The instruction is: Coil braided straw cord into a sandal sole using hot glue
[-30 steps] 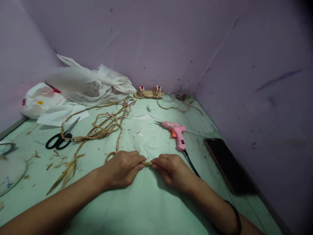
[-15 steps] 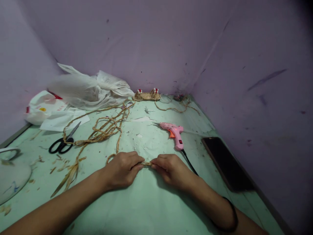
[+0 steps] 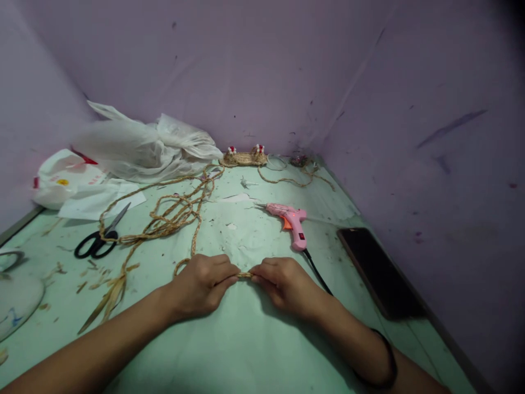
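A short stretch of tan braided cord [image 3: 245, 275] spans the small gap between my two hands. My left hand [image 3: 207, 284] pinches its left side, and a loop of the cord shows behind that hand. My right hand [image 3: 285, 287] pinches the other side between thumb and fingers. More braided cord [image 3: 174, 213] lies in a loose tangle at the left middle of the table, ending in frayed strands [image 3: 110, 298]. Beyond my right hand rests a pink glue gun [image 3: 293, 219] with a small lit spot and a black cable.
Black-handled scissors [image 3: 102, 238] lie under the cord at left. White plastic bags [image 3: 143, 148] fill the back left. A woven piece with red and white beads [image 3: 245, 158] sits by the wall. A phone [image 3: 379, 273] lies at right; a pale rounded object [image 3: 18, 303] at far left.
The view has shifted slightly, so the items on the table appear a little further left. Both hands keep their pinch on the cord, with hardly any movement.
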### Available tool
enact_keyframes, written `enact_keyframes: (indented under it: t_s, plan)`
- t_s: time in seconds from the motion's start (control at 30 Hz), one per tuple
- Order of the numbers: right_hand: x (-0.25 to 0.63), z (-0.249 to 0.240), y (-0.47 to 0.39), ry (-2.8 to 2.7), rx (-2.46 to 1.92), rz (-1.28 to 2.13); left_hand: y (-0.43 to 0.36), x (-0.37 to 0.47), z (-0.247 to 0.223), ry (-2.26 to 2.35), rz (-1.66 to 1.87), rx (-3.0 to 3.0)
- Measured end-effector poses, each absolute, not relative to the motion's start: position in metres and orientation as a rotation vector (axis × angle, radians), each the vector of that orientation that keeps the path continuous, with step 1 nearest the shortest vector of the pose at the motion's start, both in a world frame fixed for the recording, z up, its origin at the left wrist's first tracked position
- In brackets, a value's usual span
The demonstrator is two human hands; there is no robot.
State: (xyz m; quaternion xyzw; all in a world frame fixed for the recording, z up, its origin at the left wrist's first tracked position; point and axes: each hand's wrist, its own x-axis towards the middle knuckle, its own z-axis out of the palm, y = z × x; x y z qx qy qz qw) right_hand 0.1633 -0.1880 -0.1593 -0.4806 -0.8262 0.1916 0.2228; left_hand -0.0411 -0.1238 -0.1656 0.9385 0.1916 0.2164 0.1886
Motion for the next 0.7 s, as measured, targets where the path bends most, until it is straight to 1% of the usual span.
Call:
enact_keyframes:
  t_s: [0.17,0.47,0.7]
  plan:
    - [0.1616,-0.1615,-0.1897,-2.233,-1.321,0.529,-0.1242,-0.0419,-0.1643,0.535,0.728,2.659]
    - [0.1642,-0.1638,-0.1879,-2.148,-1.324,0.621,-0.1165,-0.0425,-0.1661,0.511,0.566,2.573]
    - [0.1663,-0.1619,-0.1910,-2.162,-1.346,0.635,-0.1183,-0.0440,-0.1661,0.471,0.683,2.588]
